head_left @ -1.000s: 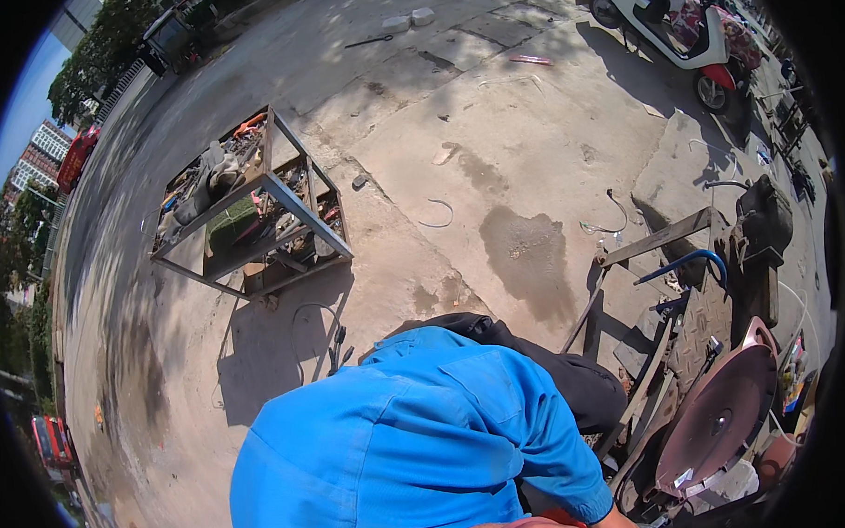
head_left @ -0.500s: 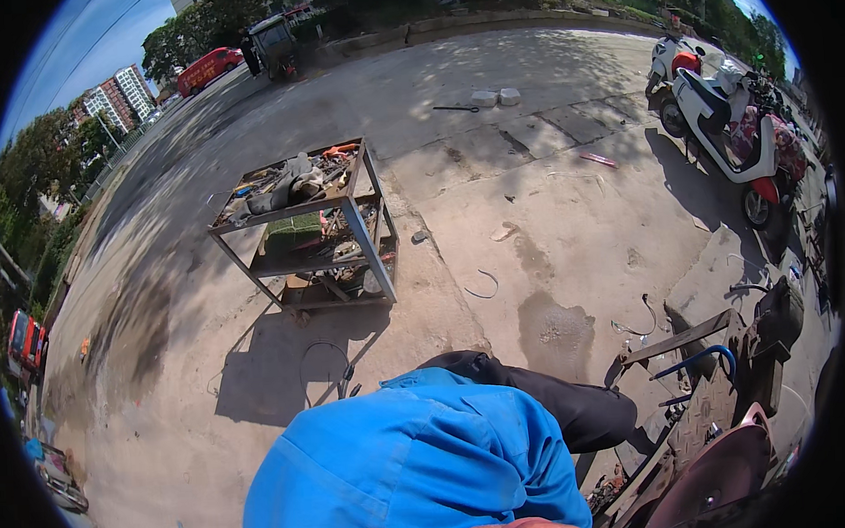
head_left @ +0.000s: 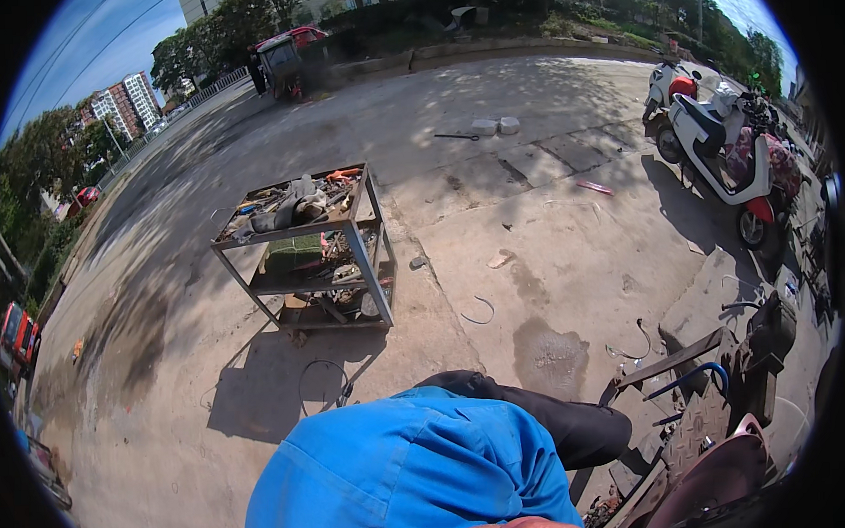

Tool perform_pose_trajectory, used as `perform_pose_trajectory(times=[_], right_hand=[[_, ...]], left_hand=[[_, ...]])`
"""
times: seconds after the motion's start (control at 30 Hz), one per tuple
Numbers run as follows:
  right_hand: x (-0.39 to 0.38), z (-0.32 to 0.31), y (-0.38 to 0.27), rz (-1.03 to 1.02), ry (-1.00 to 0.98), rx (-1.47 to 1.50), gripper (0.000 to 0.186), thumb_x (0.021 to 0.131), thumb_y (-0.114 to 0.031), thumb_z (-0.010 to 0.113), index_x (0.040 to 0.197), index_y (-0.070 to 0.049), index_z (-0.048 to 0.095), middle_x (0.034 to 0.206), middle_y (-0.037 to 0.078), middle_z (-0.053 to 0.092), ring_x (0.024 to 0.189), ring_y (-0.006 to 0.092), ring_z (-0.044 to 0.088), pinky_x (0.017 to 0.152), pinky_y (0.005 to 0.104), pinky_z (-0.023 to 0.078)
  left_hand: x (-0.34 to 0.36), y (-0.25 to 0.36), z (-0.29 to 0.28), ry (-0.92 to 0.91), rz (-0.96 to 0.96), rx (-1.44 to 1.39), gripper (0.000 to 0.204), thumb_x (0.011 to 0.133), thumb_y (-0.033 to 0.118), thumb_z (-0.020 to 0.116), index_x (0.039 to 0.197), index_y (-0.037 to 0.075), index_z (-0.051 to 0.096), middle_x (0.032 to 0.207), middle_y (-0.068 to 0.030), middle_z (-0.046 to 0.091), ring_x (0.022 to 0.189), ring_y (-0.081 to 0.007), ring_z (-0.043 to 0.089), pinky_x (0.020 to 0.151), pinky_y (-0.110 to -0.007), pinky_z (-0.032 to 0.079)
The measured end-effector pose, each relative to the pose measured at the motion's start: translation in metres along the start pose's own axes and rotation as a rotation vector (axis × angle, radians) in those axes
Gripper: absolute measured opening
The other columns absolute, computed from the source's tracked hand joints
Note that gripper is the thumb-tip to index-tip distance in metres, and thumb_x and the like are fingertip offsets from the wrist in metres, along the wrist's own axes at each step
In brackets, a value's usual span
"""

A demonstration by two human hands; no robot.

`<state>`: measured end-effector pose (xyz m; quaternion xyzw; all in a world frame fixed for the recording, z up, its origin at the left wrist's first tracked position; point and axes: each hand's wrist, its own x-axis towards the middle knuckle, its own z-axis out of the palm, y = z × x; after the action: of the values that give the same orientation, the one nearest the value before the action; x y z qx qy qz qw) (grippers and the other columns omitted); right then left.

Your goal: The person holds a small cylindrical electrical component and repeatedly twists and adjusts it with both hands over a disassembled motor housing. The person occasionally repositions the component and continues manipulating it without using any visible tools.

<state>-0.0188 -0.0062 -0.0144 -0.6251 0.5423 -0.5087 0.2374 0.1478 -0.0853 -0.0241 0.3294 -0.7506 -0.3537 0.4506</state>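
Observation:
Neither of my hands shows clearly in the head view. My blue-clad body [head_left: 383, 470] fills the bottom middle, with a dark trouser leg [head_left: 577, 426] bent toward the right and a bit of bare skin at the lower edge. Beside the leg, at the lower right, are a metal frame with a tread plate [head_left: 689, 445], a blue bent bar [head_left: 715, 375] and a dull pink round basin [head_left: 733, 481], partly cut off.
A three-tier metal cart [head_left: 377, 284] piled with tools and rags stands ahead-left. Scooters [head_left: 726, 160] line the right. Wire loops, white blocks [head_left: 497, 126] and a dark rod lie on the concrete [head_left: 458, 225]. Beyond are a small vehicle [head_left: 281, 64] and a dark standing figure [head_left: 258, 79].
The view has tilted up, showing more of the street. The hand and sleeve seen earlier at lower right have left view. A red van in the distance has moved rightward, behind the small vehicle.

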Motion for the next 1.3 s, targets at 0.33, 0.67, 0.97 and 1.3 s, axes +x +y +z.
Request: perform_pose_trajectory(times=[0.33, 0.67, 0.97, 1.3], right_hand=[[-0.004, -0.006, 0.003, -0.003, 0.02, -0.01, 0.029, 0.111, -0.004, 0.067, 0.14, 0.001, 0.063, 0.117, 0.008, 0.07, 0.098, 0.0133, 0.065, 0.084, 0.0274, 0.051], [-0.003, -0.015, 0.01, 0.001, 0.031, -0.031, 0.03, 0.111, -0.004, 0.067, 0.14, 0.002, 0.063, 0.119, 0.008, 0.07, 0.099, 0.0145, 0.066, 0.085, 0.0282, 0.052], [-0.003, -0.022, 0.014, 0.004, 0.05, -0.056, 0.031, 0.111, -0.004, 0.067, 0.141, 0.002, 0.063, 0.12, 0.009, 0.07, 0.101, 0.0155, 0.067, 0.087, 0.0289, 0.053], [-0.005, -0.033, 0.015, -0.003, 0.079, -0.089, 0.031, 0.111, -0.004, 0.067, 0.141, 0.002, 0.062, 0.121, 0.01, 0.07, 0.102, 0.0166, 0.068, 0.088, 0.0297, 0.054]], left_hand=[[-0.001, 0.004, 0.006, -0.007, 0.011, 0.0, 0.03, 0.083, 0.021, 0.082, 0.102, 0.001, 0.07, 0.104, -0.0218, 0.073, 0.1, -0.0447, 0.072, 0.086, -0.053, 0.056], [0.005, 0.0, 0.026, -0.026, 0.028, -0.01, 0.031, 0.082, 0.022, 0.082, 0.102, 0.001, 0.07, 0.104, -0.0221, 0.073, 0.1, -0.045, 0.072, 0.086, -0.053, 0.057], [0.011, 0.0, 0.044, -0.057, 0.051, -0.027, 0.032, 0.082, 0.023, 0.083, 0.101, 0.001, 0.07, 0.104, -0.0224, 0.073, 0.099, -0.0453, 0.072, 0.085, -0.053, 0.057], [0.023, 0.007, 0.08, -0.129, 0.112, -0.075, 0.034, 0.081, 0.025, 0.083, 0.101, 0.001, 0.07, 0.103, -0.0227, 0.073, 0.099, -0.0455, 0.072, 0.085, -0.053, 0.057]])
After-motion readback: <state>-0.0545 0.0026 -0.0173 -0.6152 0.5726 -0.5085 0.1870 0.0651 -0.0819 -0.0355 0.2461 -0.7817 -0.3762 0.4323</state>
